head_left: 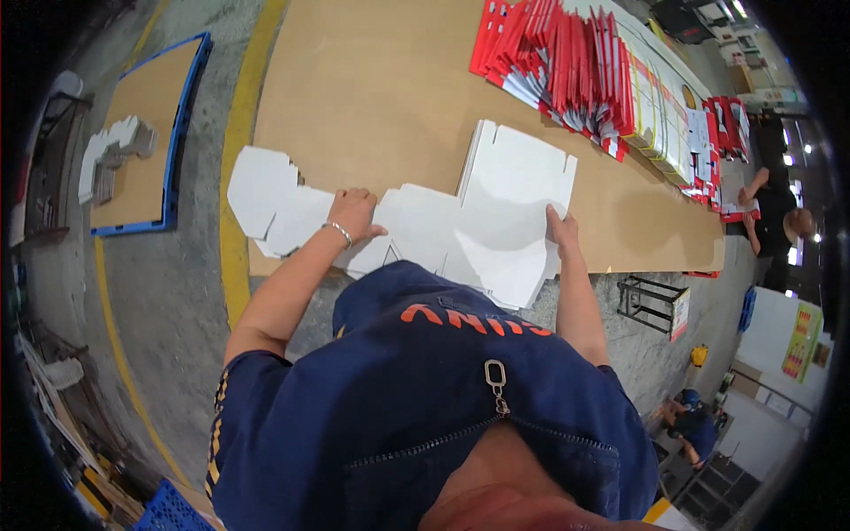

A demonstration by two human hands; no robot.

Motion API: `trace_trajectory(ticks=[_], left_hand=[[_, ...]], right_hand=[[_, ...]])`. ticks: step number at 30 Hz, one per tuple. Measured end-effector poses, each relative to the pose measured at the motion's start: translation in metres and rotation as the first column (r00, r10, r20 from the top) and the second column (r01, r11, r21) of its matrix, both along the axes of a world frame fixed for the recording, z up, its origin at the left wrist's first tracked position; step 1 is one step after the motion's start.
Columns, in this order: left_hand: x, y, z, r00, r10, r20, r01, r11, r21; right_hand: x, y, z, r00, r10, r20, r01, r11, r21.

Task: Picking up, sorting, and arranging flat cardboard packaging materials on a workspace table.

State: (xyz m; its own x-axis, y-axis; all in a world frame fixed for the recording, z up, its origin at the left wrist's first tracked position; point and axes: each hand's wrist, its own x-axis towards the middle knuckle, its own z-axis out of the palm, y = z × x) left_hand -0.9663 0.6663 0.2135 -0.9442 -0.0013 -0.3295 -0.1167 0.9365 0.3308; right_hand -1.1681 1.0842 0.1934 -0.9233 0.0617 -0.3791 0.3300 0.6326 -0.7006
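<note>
A stack of white die-cut cardboard blanks (509, 190) lies across the near edge of the brown-covered table in front of me. Its wide part is on the right, and a narrower arm runs left to an angular end. My left hand (354, 215), with a bracelet at its wrist, rests on the narrow part, thumb spread from the fingers, which reach its far edge. At the right edge, my right hand (563, 232) grips the blanks, its thumb uppermost and its other fingers largely hidden. The blanks' near edge passes close to my dark blue shirt.
Red-and-white folded cardboard pieces (575, 71) stand packed at the table's far right, beside strapped bundles (660, 115). A blue-edged pallet (168, 177) at left bears more white blanks (111, 155). A black metal stool (646, 305) stands right of me. Another person (779, 208) works at far right.
</note>
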Motion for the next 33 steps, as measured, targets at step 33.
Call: trace_trajectory(ticks=[33], left_hand=[[-0.125,0.12,-0.021,0.963,0.271,0.001,-0.208,0.736,0.644]], right_hand=[[0.011,-0.003,-0.021,0.986,-0.13,-0.107,0.153,0.96,0.236]])
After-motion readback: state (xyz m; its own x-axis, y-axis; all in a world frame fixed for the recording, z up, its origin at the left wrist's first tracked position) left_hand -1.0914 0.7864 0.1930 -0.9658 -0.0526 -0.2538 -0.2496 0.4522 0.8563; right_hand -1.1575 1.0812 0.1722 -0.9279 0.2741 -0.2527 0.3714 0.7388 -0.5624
